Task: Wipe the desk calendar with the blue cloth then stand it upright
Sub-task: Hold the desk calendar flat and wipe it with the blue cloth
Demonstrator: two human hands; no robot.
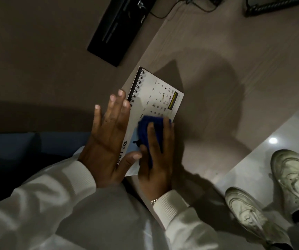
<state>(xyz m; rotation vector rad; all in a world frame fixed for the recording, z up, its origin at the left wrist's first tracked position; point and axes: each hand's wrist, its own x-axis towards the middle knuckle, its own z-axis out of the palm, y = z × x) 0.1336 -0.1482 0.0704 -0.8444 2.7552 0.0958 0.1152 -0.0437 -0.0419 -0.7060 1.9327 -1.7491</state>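
The white desk calendar (160,94) lies flat on the grey table, its black spiral binding along its far left edge. My left hand (109,134) rests flat with fingers spread on the calendar's left part and binding edge, pinning it down. My right hand (155,159) is closed on the bunched blue cloth (149,130) and presses it onto the calendar's near half. The cloth and both hands hide much of the page; dates and a yellow label show beyond them.
A black keyboard (119,27) lies at the back left with a cable (190,6) running right. A dark object (278,4) sits at the top right. The table edge (253,148) runs diagonally at the right; my pale shoes (271,195) stand on the glossy floor below.
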